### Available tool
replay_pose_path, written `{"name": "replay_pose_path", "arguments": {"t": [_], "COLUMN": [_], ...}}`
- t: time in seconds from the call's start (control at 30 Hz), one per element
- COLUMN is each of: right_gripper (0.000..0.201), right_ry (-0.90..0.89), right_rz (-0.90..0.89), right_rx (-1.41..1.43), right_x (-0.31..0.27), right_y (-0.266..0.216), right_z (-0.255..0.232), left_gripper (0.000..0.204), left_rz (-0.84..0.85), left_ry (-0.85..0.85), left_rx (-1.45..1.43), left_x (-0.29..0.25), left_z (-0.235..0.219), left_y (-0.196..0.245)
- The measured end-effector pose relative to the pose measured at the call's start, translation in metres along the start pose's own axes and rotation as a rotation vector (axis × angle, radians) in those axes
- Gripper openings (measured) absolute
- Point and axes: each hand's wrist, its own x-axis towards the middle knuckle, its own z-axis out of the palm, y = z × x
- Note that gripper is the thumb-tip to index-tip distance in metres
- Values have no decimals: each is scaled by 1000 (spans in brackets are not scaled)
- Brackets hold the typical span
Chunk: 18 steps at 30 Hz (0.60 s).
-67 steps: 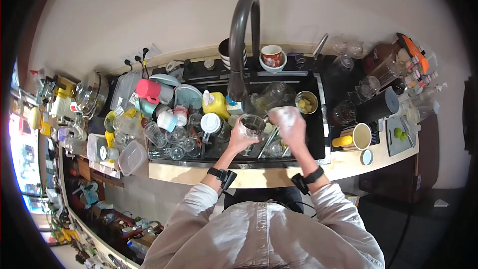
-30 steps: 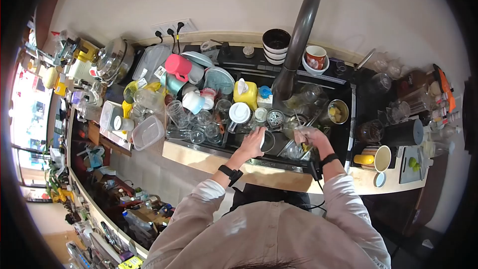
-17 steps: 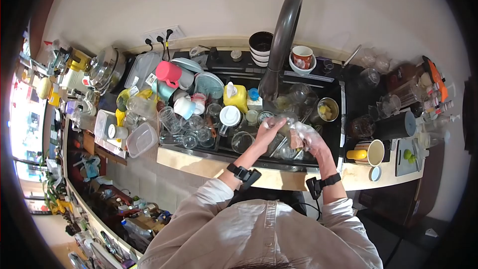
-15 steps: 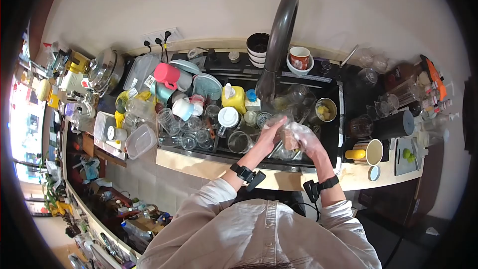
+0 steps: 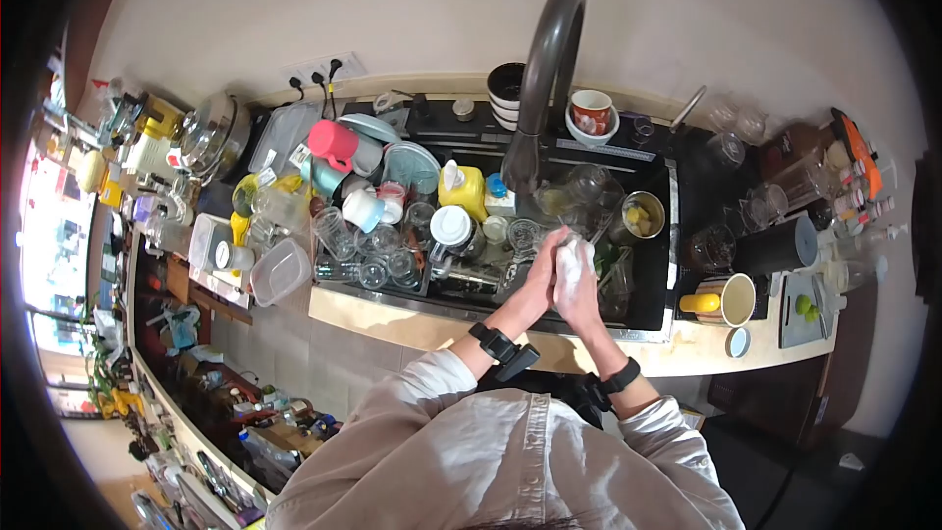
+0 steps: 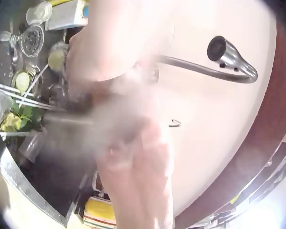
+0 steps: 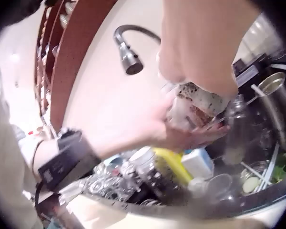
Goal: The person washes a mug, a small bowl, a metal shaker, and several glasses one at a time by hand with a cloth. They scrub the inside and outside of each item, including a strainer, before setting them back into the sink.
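Both hands meet low over the sink in the head view. My right hand (image 5: 576,285) is coated in white foam and grips a foamy, speckled sponge (image 7: 202,101), seen best in the right wrist view. My left hand (image 5: 533,280) holds a small clear glass (image 7: 181,112) against the sponge; palms and foam hide most of it. In the left wrist view the space between the hands is blurred. Just above the hands, the dark faucet (image 5: 523,162) points down, and a clear bottle (image 7: 236,129) lies beyond the fingers.
Left of the hands, glassware (image 5: 378,255) crowds the drying side, beside a yellow soap bottle (image 5: 461,191). A metal cup (image 5: 643,216) with yellowish pieces sits at the sink's right. Straws and green leaves (image 6: 25,112) lie in the sink. A yellow-handled mug (image 5: 734,299) stands on the right counter.
The left hand has let go of a wider glass jar by the sink's front edge and taken a smaller clear glass. The right hand has brought the sponge against it; both hands are now pressed together.
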Motion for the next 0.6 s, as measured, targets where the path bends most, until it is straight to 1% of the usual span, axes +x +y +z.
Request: {"name": "replay_pose_path", "arguments": {"t": [0.03, 0.13, 0.23, 0.27, 0.3, 0.33, 0.37, 0.4, 0.43, 0.5, 0.53, 0.6], "right_gripper": [31, 31, 33, 35, 42, 44, 46, 50, 50, 46, 45, 42], "right_ry": [68, -26, -166, -286, -246, -165, -58, -116, -143, -33, -61, -123], "right_rz": [-208, -337, -353, -36, 59, 395, 734, 770, 786, 910, 913, 909], "right_rx": [-201, -148, -179, -97, 76, 715, 1351, 1466, 1604, 1369, 1330, 1252], "right_x": [2, 6, 6, 4, 10, 16, 25, 30, 36, 39, 37, 40], "right_y": [24, 26, 46, 23, 74, 64, 43, 8, 5, -6, 1, 28], "right_z": [12, 10, 11, 3, 18, 16, 9, -10, -14, -23, -22, -19], "left_gripper": [35, 32, 30, 29, 31, 32, 34, 36, 36, 38, 48, 51], "left_rz": [-8, 11, 62, 98, 144, 186, 225, 362, 426, 559, 683, 862], "left_ry": [-43, 9, 62, 109, 122, 139, 159, 124, 101, 47, 37, -4], "left_rx": [-65, -50, 19, 17, 111, 200, 287, 370, 414, 500, 617, 866], "left_x": [1, -24, -12, -12, -10, -11, -13, -20, -20, -19, -24, -31], "left_z": [1, 14, 3, 1, -1, -3, -5, 0, -4, -9, -8, -4], "left_y": [0, 16, 14, 11, 10, 6, 1, -1, -4, -7, -7, -2]}}
